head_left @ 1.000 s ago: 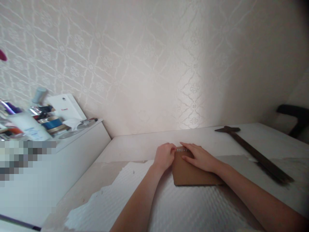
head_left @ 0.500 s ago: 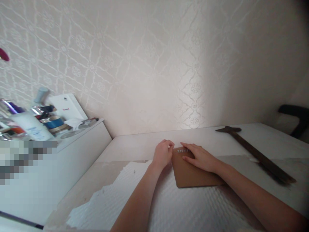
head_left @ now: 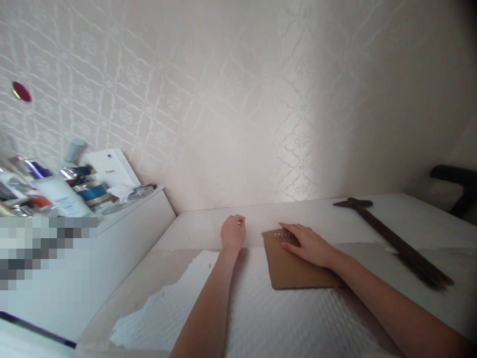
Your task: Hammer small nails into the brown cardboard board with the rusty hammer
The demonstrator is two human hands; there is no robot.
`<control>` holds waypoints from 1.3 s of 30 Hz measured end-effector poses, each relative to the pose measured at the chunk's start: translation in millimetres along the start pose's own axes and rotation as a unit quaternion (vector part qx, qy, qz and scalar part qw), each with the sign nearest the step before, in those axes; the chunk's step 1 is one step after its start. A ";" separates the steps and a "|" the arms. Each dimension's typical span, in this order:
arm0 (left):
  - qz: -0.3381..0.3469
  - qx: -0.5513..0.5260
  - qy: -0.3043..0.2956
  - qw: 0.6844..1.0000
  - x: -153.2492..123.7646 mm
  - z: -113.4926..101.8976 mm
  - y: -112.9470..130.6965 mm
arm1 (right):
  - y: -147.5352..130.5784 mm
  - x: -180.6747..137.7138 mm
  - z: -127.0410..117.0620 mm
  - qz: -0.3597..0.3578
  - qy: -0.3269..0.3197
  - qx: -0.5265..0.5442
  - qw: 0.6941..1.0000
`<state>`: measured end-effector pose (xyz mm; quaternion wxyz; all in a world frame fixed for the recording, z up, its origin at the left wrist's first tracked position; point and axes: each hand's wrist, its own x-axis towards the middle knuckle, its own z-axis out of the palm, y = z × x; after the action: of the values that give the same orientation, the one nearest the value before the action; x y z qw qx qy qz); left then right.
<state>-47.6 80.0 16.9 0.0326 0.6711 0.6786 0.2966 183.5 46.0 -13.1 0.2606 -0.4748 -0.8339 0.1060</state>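
Observation:
A flat piece of brown cardboard (head_left: pixel 294 271) lies on the white textured sheet. Along its far edge runs a row of several small silvery bits (head_left: pixel 280 234), too small to name and partly covered by fingers. My right hand (head_left: pixel 311 244) rests flat on the cardboard with thumb and fingers apart. Left of the cardboard and apart from it, my left hand (head_left: pixel 233 232) is closed over the white surface, its fingertips curled together. Whatever may be in that pinch is too small to make out. A hammer (head_left: pixel 395 236) with a dark head and handle lies to the right.
A white cabinet (head_left: pixel 149 223) stands at the left, its top crowded with a white box (head_left: pixel 114 168), a pale tube (head_left: pixel 63 195) and other containers. The patterned wall (head_left: pixel 231 124) rises behind the table. A black armrest-like part (head_left: pixel 452 174) shows at far right.
My left hand has moved left, away from the cardboard's far left corner, with its fingers still curled. My right hand stays on the cardboard. The camera view has shifted slightly.

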 end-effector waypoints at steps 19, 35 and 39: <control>-0.146 0.147 0.003 0.978 64.9 -45.2 -112.2 | -7.1 6.3 -0.2 -0.012 0.009 -0.021 1.000; -0.147 0.146 -0.020 0.978 82.0 -35.8 -143.3 | -9.5 6.7 -0.4 -0.012 0.005 -0.040 0.999; -0.150 0.136 0.014 0.979 79.9 -39.5 -132.4 | -9.8 7.2 -1.5 -0.012 -0.001 -0.038 0.999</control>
<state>-190.9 150.3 18.5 -0.0242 0.5559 0.8057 0.2031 174.1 46.8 -5.3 0.2432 -0.4744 -0.8430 0.0715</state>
